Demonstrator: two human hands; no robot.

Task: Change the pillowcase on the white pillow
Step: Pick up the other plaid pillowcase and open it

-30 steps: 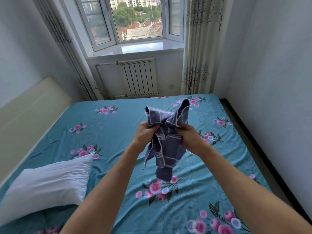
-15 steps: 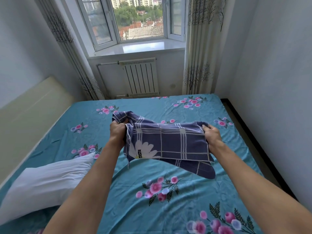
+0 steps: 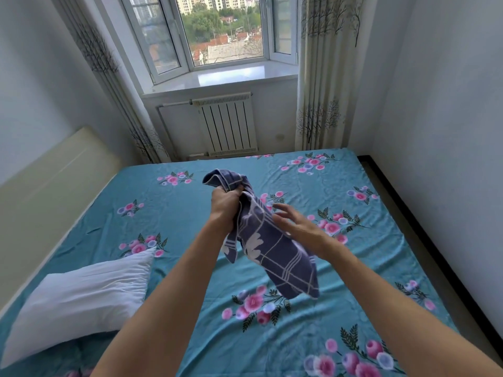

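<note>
A dark blue checked pillowcase with a white flower print hangs bunched above the bed. My left hand is shut on its upper end and holds it up. My right hand is just to the right with fingers spread, touching the hanging cloth but not gripping it. The bare white pillow lies on the bed at the lower left, apart from both hands.
The bed has a teal sheet with pink flowers. A beige headboard runs along the left. A radiator and window stand beyond the bed. A white wall and dark floor strip border the right side.
The pillowcase was stretched wide between both hands half a second ago. Now my right hand has let go and the cloth hangs bunched from my left hand, which moved towards the middle.
</note>
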